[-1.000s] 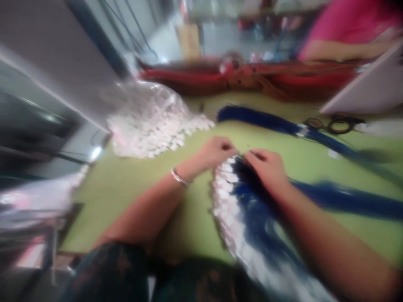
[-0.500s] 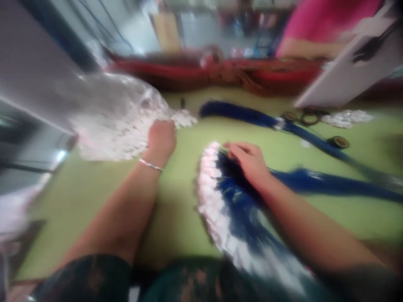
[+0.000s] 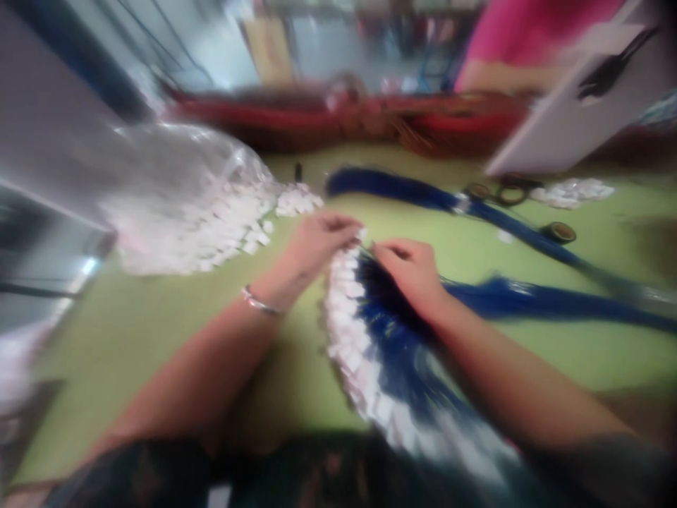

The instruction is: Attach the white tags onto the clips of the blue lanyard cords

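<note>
A fan of dark blue wires (image 3: 391,328) lies in front of me, its curved edge lined with small white square pieces (image 3: 346,303). My left hand (image 3: 317,243) reaches to the top of that edge, thumb and finger pinched on a small white piece (image 3: 362,233). Close beside it, my right hand (image 3: 415,271) is closed over the upper wires, its fingertips pinching the end of a blue wire. The fingertips of both hands almost meet. Blur hides whether the wire touches the white piece.
A clear plastic bag (image 3: 185,155) spills loose white pieces (image 3: 233,226) at left. Another blue wire bundle (image 3: 391,189) lies behind my hands, near tape rolls (image 3: 558,231) and a white heap (image 3: 574,192). A slanted panel (image 3: 571,113) stands at right; a person in pink (image 3: 518,42) sits beyond.
My left hand has moved right from the loose white pieces by the bag to the top of the wire fan, now with a white piece in its fingers. My right hand has hardly moved.
</note>
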`<state>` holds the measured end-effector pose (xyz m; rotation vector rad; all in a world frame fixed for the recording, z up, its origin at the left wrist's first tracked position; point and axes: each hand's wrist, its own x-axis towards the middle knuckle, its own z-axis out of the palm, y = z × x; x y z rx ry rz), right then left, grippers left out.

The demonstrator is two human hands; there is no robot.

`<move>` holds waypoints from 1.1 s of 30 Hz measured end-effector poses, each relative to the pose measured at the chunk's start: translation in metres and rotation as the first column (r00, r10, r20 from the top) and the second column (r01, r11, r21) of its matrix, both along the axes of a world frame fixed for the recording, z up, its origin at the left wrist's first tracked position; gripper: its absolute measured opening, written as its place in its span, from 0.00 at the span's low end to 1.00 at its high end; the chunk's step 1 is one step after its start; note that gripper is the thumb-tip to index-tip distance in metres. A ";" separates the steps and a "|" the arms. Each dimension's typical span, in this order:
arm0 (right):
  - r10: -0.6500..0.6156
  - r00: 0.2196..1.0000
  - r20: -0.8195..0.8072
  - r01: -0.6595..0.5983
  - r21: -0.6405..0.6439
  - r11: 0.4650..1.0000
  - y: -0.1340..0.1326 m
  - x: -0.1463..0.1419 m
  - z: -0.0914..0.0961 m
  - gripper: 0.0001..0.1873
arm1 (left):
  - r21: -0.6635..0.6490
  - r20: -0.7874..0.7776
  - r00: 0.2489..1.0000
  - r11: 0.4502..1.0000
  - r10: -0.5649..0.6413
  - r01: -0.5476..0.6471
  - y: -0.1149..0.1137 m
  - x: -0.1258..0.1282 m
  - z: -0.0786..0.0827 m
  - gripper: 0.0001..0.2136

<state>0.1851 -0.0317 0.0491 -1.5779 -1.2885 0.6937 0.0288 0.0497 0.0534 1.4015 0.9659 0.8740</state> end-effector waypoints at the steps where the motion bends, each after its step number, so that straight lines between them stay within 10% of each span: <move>1: -0.006 1.000 0.026 0.006 0.023 1.000 0.000 0.000 0.000 0.10 | -0.055 0.048 0.999 0.998 -0.024 0.027 -0.006 0.003 0.002 0.09; 12: 0.052 0.941 0.334 -0.123 0.195 0.973 0.002 0.003 -0.011 0.13 | -0.212 0.147 0.989 0.976 -0.019 0.050 -0.012 0.008 -0.007 0.09; 18: 0.065 0.862 0.503 -0.184 0.191 0.964 0.002 0.005 -0.011 0.13 | 0.076 -0.061 0.998 0.997 0.000 0.005 -0.012 0.008 -0.013 0.06; 23: 0.070 0.804 0.590 -0.186 0.139 0.973 0.004 0.005 -0.014 0.12 | 0.410 -0.227 0.973 0.909 0.024 0.074 -0.019 0.011 -0.014 0.04; 33: 0.116 0.910 0.397 -0.141 0.035 0.989 0.005 0.008 -0.012 0.13 | 0.278 -0.162 0.987 0.960 0.013 0.033 -0.011 0.012 -0.026 0.03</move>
